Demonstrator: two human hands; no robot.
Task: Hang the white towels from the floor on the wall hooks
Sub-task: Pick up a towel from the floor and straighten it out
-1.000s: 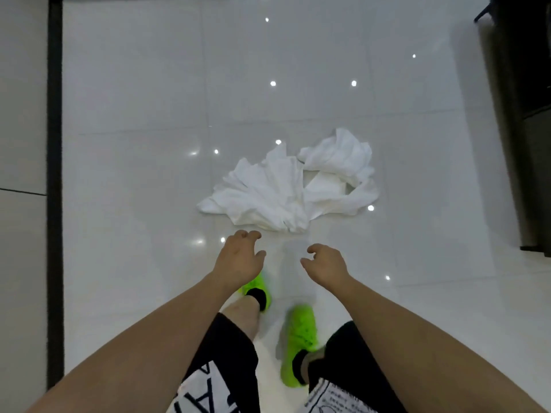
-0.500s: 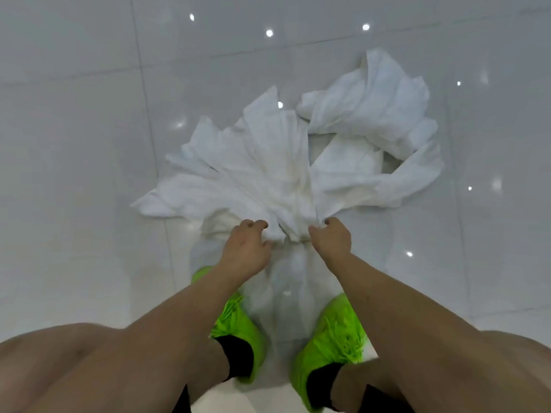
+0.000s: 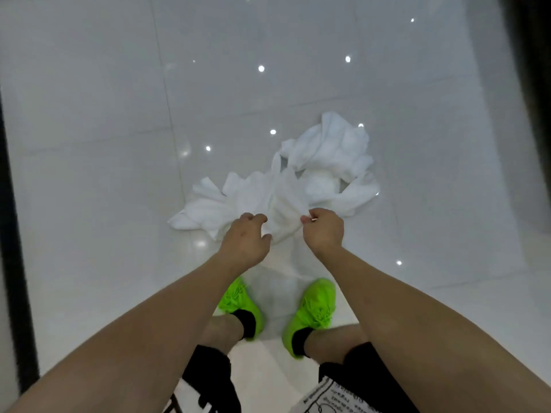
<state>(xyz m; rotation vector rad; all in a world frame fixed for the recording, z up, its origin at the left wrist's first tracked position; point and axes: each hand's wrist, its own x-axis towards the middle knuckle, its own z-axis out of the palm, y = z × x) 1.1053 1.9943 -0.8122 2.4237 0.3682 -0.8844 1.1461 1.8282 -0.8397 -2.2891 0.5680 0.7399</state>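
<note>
White towels (image 3: 286, 186): crumpled heap on the glossy tiled floor (image 3: 119, 144), just ahead of my feet; near edge lifted between my hands, the rest lying on the tiles. My left hand (image 3: 246, 241): fingers curled, clamped on the towel's near edge at its left side. My right hand (image 3: 323, 231): fingers (image 3: 307, 219) closed, pinching the same edge at its right side. Green shoes (image 3: 313, 308): one pair, worn with black socks, below the hands. Dark vertical strip (image 3: 12, 234): along the left border.
</note>
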